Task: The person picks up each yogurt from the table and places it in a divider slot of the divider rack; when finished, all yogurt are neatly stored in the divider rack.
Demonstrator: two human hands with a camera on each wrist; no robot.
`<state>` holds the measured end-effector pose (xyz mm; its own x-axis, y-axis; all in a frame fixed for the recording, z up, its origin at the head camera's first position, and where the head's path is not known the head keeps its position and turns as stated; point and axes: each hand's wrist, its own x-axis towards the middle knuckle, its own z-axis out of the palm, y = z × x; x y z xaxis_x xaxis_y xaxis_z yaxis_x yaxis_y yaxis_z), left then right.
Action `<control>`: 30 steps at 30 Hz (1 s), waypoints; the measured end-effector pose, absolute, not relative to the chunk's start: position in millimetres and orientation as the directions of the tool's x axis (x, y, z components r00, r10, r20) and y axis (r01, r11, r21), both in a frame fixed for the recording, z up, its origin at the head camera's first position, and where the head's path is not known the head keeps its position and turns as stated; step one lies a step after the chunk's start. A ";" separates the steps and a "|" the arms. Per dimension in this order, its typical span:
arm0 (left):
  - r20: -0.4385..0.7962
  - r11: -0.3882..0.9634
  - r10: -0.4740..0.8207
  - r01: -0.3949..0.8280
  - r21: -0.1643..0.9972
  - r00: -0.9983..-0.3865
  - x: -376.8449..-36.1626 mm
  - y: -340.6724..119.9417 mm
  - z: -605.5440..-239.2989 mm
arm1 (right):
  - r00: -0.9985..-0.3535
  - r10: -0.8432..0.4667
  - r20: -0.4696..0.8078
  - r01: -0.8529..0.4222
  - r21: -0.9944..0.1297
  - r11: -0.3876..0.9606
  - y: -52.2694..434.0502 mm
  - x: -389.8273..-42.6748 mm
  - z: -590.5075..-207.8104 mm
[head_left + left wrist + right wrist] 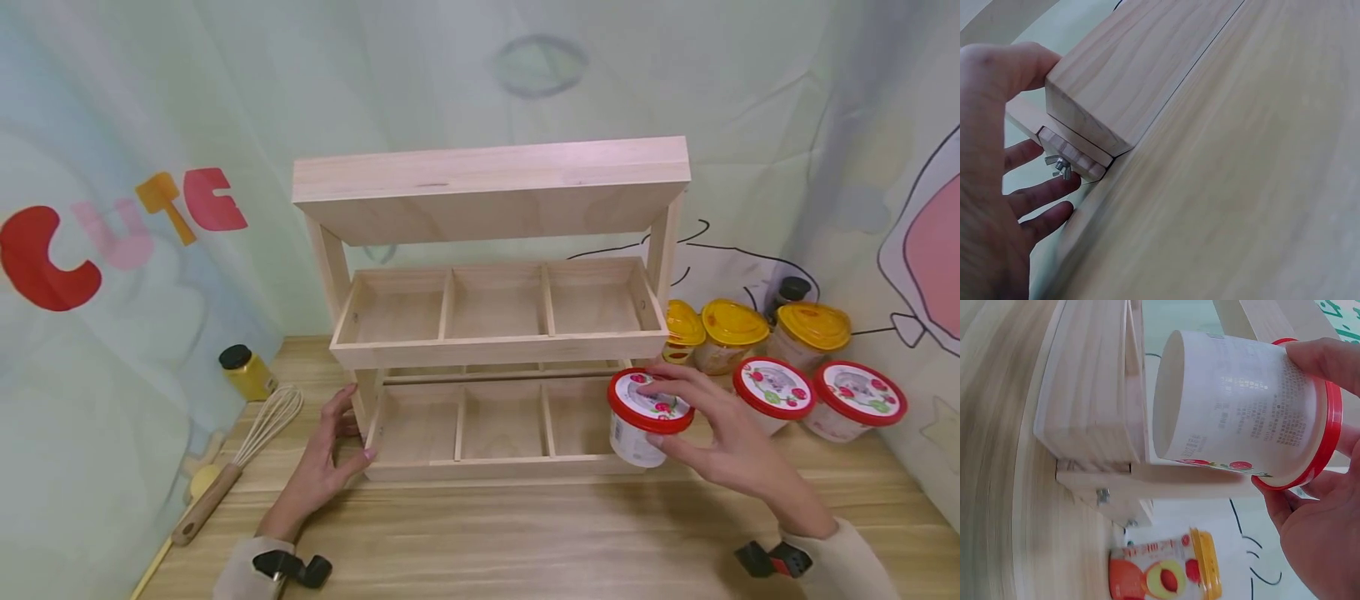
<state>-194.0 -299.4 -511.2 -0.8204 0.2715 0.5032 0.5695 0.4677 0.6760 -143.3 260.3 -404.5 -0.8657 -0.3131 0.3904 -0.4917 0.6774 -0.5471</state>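
A two-tier wooden rack with three compartments in each tier stands on the table. My left hand holds its lower left corner, thumb at the front edge and fingers along the side. Up close in the left wrist view, those fingers lie beside a wing nut on the rack's side. My right hand grips a white tub by its red lid, tilted, over the right end of the lower tier. The tub's printed side faces the right wrist view, its base above the tier's edge.
Right of the rack stand two more red-lidded tubs and several yellow-lidded tubs, with a black-capped bottle behind. At left are a yellow jar and a wooden-handled whisk. A printed curtain hangs behind.
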 end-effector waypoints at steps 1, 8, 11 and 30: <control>0.505 0.468 0.271 0.570 0.675 -0.820 -193.9 -299.4 -511.1 | -0.861 -0.318 0.396 -0.500 -0.548 0.671 257.9 -144.6 -404.9; 0.516 0.458 0.265 0.577 0.676 -0.814 -194.2 -298.8 -510.5 | -0.832 -0.352 0.430 -0.551 -0.560 0.618 241.9 -154.1 -409.7; 0.510 0.459 0.263 0.571 0.680 -0.819 -194.3 -298.4 -510.2 | -0.837 -0.356 0.415 -0.546 -0.586 0.599 233.9 -157.1 -412.1; 0.495 0.487 0.256 0.553 0.676 -0.830 -193.9 -300.6 -511.4 | -0.783 -0.390 0.485 -0.622 -0.640 0.451 173.1 -173.1 -427.7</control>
